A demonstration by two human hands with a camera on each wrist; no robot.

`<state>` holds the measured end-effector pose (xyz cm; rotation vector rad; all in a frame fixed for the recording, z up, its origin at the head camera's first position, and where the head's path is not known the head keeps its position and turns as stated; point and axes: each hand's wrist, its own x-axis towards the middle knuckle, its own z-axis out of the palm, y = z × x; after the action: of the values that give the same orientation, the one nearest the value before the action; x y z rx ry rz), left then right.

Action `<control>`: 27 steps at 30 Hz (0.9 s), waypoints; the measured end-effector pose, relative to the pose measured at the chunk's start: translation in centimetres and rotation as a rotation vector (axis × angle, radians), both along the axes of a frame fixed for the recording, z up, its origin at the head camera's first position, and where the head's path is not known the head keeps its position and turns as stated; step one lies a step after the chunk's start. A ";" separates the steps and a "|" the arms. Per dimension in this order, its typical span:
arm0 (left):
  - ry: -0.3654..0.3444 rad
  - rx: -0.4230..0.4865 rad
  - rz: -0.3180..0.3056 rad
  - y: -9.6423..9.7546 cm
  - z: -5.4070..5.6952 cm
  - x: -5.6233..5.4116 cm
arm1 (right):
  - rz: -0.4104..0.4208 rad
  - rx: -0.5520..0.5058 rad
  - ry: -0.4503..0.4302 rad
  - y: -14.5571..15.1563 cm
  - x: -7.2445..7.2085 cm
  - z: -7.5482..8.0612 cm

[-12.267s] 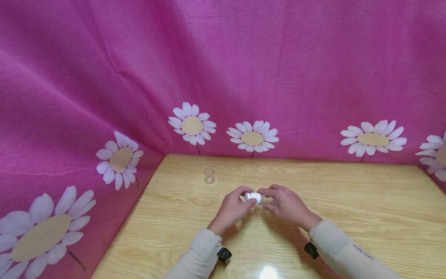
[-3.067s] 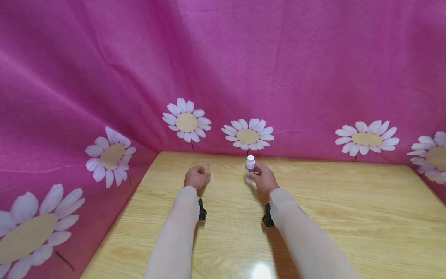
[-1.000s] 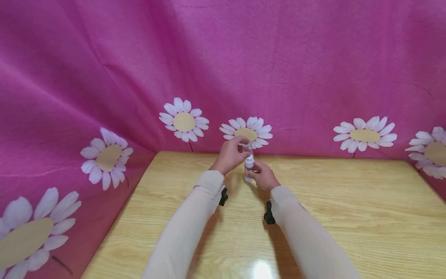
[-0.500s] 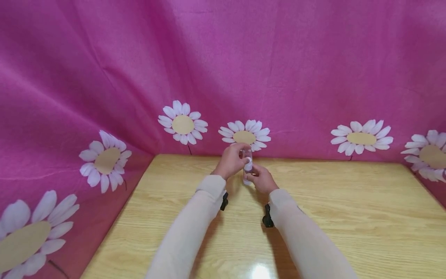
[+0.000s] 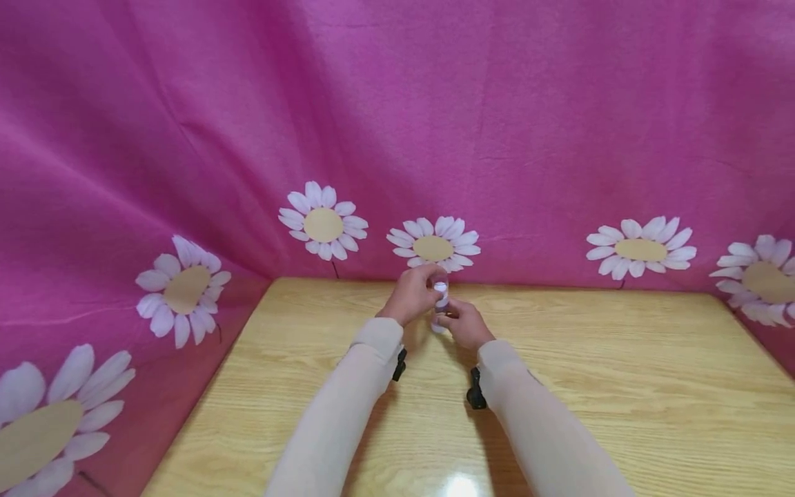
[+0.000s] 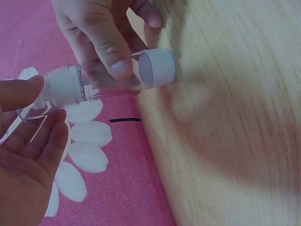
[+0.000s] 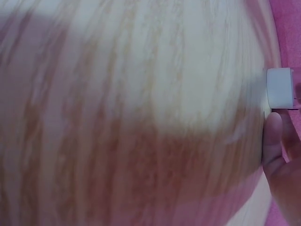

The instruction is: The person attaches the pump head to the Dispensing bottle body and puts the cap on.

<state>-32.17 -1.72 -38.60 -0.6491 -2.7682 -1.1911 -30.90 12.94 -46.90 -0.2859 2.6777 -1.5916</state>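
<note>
My right hand (image 5: 467, 323) grips the clear lower body of a small pump bottle (image 6: 161, 67), which stands upright on the table near its far edge. The bottle has a white base and a white top section. My left hand (image 5: 411, 293) pinches a clear cap (image 6: 33, 112) between thumb and fingers, around the white top. In the left wrist view the cap's rim lies close to the bottle's collar; whether it is fully seated I cannot tell. The right wrist view catches only the white base (image 7: 280, 88) and part of a hand at its right edge.
The wooden table (image 5: 590, 386) stretches to both sides and toward me. A pink cloth (image 5: 546, 138) printed with white daisies hangs behind and to the left. A black strap device (image 5: 476, 388) sits at the right wrist, another at the left.
The left hand fetched the clear cup-like cap from the left, carried it above the bottle, and has lowered it over the white top. The right hand still grips the bottle's body.
</note>
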 end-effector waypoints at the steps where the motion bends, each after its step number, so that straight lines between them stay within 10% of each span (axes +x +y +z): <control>1: -0.003 0.001 0.003 -0.1 -0.1 0.0 | 0.001 0.005 -0.002 -0.1 0.0 -0.1; 19: -0.064 0.027 0.010 -0.1 -2.0 0.5 | 0.005 0.055 -0.023 0.4 0.2 -0.2; 27: 0.039 -0.107 0.008 -0.4 -2.2 0.3 | -0.010 0.026 0.015 -0.3 -0.2 -0.4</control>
<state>-31.91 -2.14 -40.81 -0.6617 -2.8150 -1.0238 -31.13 12.64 -47.30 -0.2853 2.7130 -1.5614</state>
